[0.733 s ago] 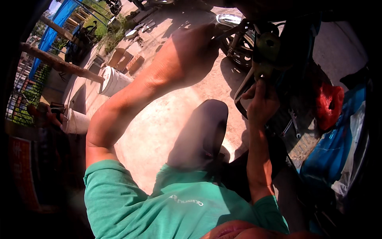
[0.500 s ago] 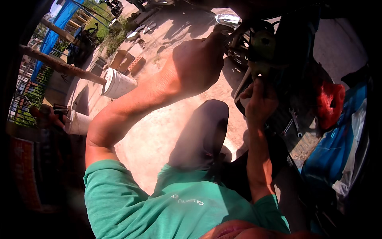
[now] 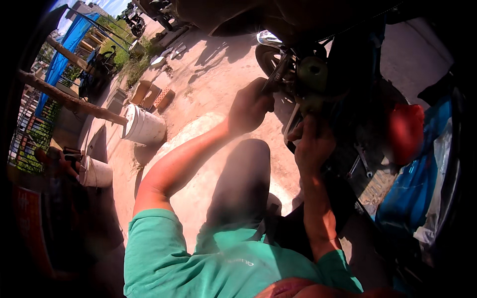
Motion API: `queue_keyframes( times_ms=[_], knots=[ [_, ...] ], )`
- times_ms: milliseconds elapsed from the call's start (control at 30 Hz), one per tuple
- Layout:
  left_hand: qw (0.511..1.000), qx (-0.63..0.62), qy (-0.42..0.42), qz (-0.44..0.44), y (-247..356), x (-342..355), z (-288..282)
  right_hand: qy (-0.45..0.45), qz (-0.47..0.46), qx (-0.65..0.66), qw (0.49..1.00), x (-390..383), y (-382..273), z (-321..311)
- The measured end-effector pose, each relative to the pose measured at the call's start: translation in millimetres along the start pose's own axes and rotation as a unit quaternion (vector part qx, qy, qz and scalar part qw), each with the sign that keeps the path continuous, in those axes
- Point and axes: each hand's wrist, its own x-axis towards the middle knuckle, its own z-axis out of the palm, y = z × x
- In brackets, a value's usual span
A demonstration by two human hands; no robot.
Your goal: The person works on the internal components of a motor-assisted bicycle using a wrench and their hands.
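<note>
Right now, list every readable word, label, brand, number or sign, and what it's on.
Green shirt: small white lettering on the chest, partly lost in folds; not transcribed.
Red panel, far left: pale characters, dim and blurred; not transcribed.
Dark tool in the left hand: any marking too dark to make out.

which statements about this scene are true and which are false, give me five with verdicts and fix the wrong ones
1. Two round white plastic buckets are left of the bare left hand. True.
2. The red plastic bag is left of those buckets. False: it is right of the bare right hand.
3. The short-sleeved cloth shirt is orange. False: it is green.
4. The left hand is spread flat. False: its fingers are curled.
5. A silver metal wrench lies right of the right hand. True.
</note>
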Motion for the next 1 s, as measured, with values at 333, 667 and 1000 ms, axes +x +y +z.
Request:
queue_keyframes(
  times_ms=[333, 667, 1000],
  knots=[
    [0.842, 0.404, 0.074, 0.349, -70.0, 211.7, -25.2, -0.001, 0.023, 0.026, 0.999, -3.1, -11.2, 6.7],
    [0.841, 0.453, 0.000, 0.295, -22.0, 56.8, -168.8, 0.029, 0.049, 0.054, 0.997, -4.5, -7.4, 6.8],
    [0.840, 0.404, 0.047, 0.360, -12.2, 164.5, -108.1, 0.037, 0.019, 0.042, 0.998, -6.7, -5.2, 15.8]
  ],
)
